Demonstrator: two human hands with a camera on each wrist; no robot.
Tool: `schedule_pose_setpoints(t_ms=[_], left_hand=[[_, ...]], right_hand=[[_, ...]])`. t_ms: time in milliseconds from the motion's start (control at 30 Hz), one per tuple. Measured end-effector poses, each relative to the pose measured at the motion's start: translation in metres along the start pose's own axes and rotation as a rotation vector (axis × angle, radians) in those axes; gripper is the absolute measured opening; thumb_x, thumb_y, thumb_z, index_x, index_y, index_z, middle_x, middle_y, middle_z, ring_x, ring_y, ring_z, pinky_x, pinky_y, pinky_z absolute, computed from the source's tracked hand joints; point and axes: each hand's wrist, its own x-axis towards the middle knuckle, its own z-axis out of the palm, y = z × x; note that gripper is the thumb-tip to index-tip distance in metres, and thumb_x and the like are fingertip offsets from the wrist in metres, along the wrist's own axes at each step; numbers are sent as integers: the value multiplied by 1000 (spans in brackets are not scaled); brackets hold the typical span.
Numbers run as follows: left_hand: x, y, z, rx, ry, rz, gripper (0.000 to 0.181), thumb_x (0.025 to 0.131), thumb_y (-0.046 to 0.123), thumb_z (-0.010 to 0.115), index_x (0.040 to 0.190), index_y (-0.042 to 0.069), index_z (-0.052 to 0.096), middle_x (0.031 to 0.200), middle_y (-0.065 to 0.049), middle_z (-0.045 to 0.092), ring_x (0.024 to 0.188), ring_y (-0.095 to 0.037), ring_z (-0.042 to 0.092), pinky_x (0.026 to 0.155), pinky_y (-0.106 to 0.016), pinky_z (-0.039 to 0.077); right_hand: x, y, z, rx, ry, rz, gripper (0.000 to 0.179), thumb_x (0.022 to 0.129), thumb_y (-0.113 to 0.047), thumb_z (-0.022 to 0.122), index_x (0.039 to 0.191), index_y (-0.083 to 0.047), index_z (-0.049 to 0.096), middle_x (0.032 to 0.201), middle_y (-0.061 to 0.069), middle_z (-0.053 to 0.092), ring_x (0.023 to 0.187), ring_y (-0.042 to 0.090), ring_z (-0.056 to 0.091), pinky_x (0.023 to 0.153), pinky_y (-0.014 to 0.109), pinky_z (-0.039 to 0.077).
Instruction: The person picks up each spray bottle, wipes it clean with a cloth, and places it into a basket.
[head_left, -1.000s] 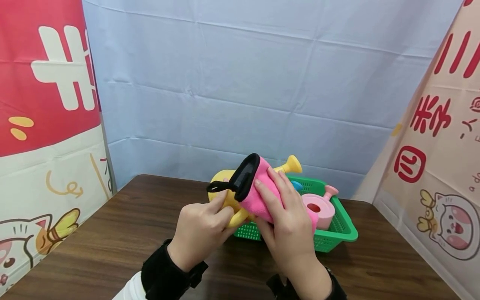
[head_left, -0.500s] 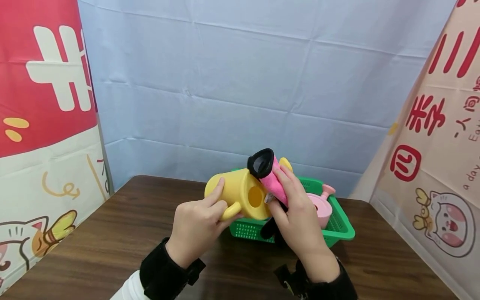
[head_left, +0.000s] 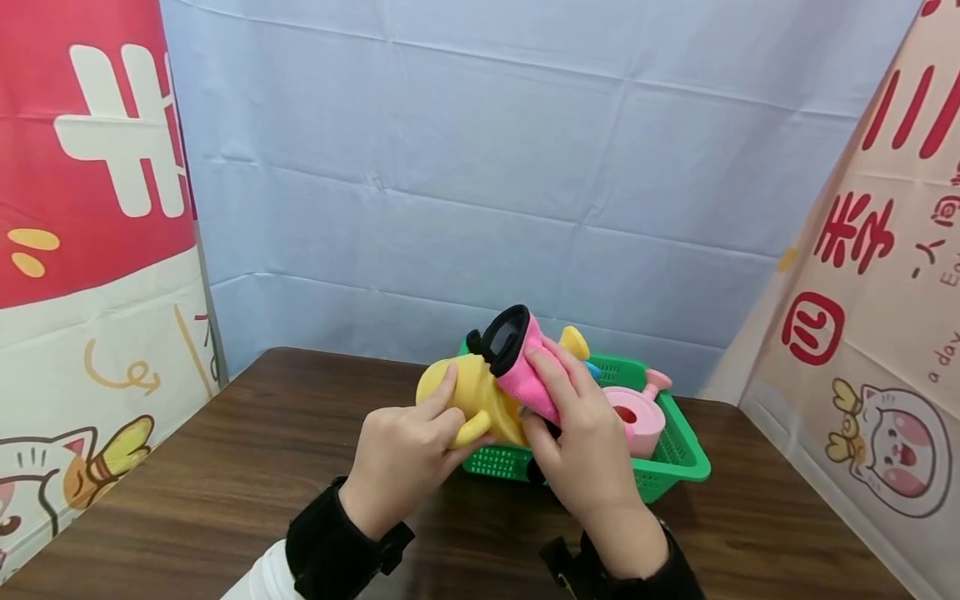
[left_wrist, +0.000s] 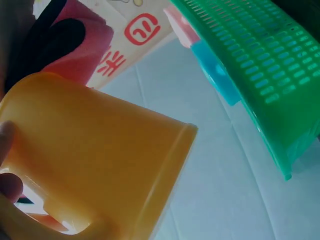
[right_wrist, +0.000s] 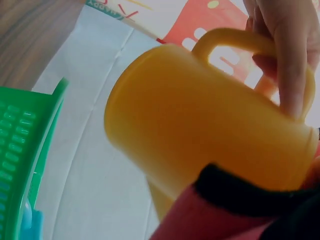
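Observation:
My left hand grips the handle of a yellow toy watering can, index finger laid along its body. The can is tipped on its side, its spout pointing right behind the other hand. My right hand holds a pink plush pouch-like cloth with a black rim, a dark inside and a black loop, pressed close to the can's top end. In the right wrist view, the cloth's black edge overlaps the can's side. Whether it touches the can's inside is hidden.
Behind the hands, a green perforated basket stands on the dark wooden table. It holds a pink toy watering can and a blue item, mostly hidden. Fabric backdrops surround the table.
The pink cloth moved up and right off the can, baring its round opening, then came back against it. The can turned slightly; the left hand kept its grip on the handle.

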Motion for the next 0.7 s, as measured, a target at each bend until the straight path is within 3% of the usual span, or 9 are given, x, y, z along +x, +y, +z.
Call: schedule_pose_setpoints(t_ms=[200,333,433,567,700], left_hand=[[-2,3,1,13,-69,-51,47,79,49,68,58,14,44,105,-13,68,36,-5,23,39,-14,14],[-2,3,1,5,-129,-123,37,75,45,74,66,13,55,84,-6,69,40,-8,42,38,-14,23],[-3,3,2,4,-154,-174,31,71,40,79,77,13,63,66,0,61,45,-11,51,39,-17,31],[-6,1,3,18,-141,-212,31,69,34,81,69,15,57,52,5,45,41,-9,42,39,-18,26],[-7,0,5,32,-84,-255,41,75,23,78,57,18,42,47,7,33,40,-7,35,40,-19,18]], right_hand=[[0,-8,4,-47,8,-100,55,74,-5,70,127,-10,55,131,11,51,112,29,54,81,47,50],[-1,-12,6,-54,-19,-139,55,73,-9,75,126,-11,57,131,12,51,114,29,53,84,47,49],[-3,-16,8,-55,-40,-163,56,71,-9,76,124,-11,58,132,12,51,115,30,53,86,48,48],[-4,-20,9,-55,-49,-191,57,68,-7,77,122,-12,59,131,12,51,116,30,52,86,50,47],[-4,-24,11,-58,-51,-222,60,65,-9,82,121,-13,60,129,13,53,117,31,51,86,50,47]])
